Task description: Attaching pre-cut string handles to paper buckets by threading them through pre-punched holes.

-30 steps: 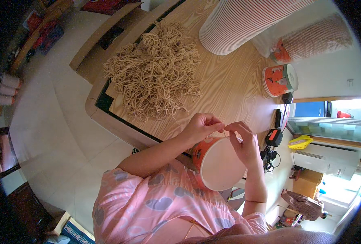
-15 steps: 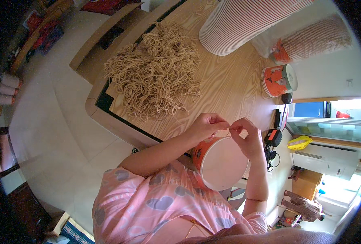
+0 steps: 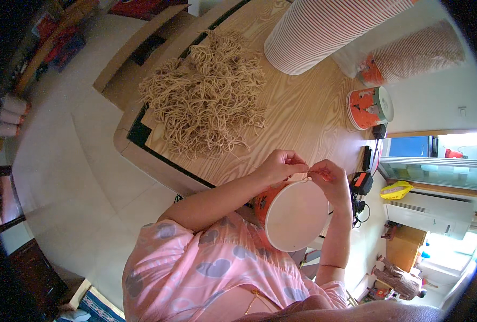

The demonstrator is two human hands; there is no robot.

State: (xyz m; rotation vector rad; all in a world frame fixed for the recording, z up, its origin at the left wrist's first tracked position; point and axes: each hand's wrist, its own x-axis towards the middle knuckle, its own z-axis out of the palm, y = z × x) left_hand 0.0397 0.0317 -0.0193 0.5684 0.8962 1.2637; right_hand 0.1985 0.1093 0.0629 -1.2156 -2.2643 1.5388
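Observation:
A paper bucket (image 3: 296,217) with an orange printed side rests against my body, its round white end facing up toward me. At its far rim my left hand (image 3: 284,166) is closed in a pinch on a thin tan cord (image 3: 307,178). Close beside it, my right hand (image 3: 330,178) pinches the same cord, its fingertips almost meeting the left ones. A short bit of the cord runs down to the rim; how it is fastened there is too small to tell. A big heap of tan cords (image 3: 206,96) lies on the wood-grain table (image 3: 292,118) beyond my left hand.
A tall stack of nested paper buckets (image 3: 324,35) stands at the table's far side, with a plastic-wrapped stack (image 3: 415,51) behind it. An orange bucket (image 3: 368,107) and black power adapters (image 3: 362,182) with cables lie to the right. Another person (image 3: 399,276) is in the background.
Both hands have shifted slightly to the right along the rim, still pinching the cord. The right wrist has turned a little. The bucket has hardly moved.

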